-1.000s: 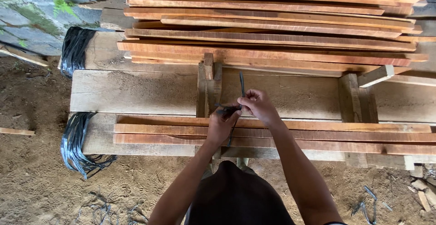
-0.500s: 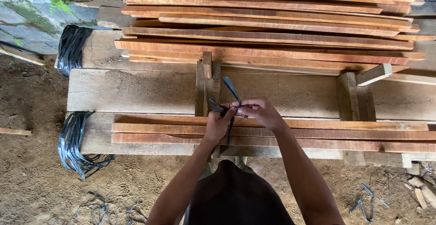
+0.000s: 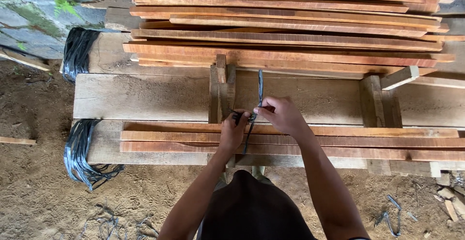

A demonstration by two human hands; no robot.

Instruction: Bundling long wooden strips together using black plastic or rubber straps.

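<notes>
Fingers of left hand point(image 3: 233, 129) and right hand point(image 3: 281, 114) pinch a dark strap point(image 3: 259, 87) over wooden slats point(image 3: 339, 140).

A rough plank bench point(image 3: 145, 97) is set on a sandy dirt floor point(image 3: 34, 186). Reddish boards point(image 3: 290, 22) are stacked along its far side. A mossy grey stone wall point(image 3: 34, 7) is seen upper left. Wood offcuts point(image 3: 448, 194) are scattered at lower right. Even daylight is noted.

Plank bench point(image 3: 145, 97) under reddish slats point(image 3: 290, 138)
</notes>
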